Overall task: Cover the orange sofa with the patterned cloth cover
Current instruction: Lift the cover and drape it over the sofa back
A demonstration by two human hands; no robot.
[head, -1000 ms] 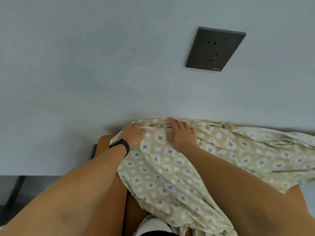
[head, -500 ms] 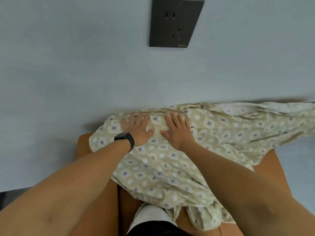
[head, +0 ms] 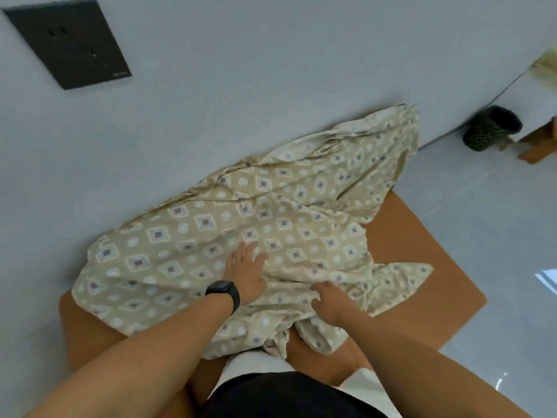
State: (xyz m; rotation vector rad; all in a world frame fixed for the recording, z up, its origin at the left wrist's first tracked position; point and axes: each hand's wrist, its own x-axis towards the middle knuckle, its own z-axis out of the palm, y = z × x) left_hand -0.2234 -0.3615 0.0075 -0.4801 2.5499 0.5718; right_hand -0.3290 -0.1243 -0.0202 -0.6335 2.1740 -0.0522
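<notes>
Soft even light, slight blur, wide-angle edge warping.

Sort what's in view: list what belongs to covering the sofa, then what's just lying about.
Belongs to the job:
patterned cloth cover
orange sofa
left hand, flat on the cover
right hand, fingers curled into the cover

Just there:
wall socket
dark patterned bin
wooden furniture leg

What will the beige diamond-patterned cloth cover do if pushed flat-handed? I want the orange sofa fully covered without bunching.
The beige diamond-patterned cloth cover is probably floppy: it lies in folds and ridges near the right hand. It likely slides and bunches rather than spreading, as creases radiate from the flat left hand. It seems light; bare orange sofa remains exposed.
</notes>
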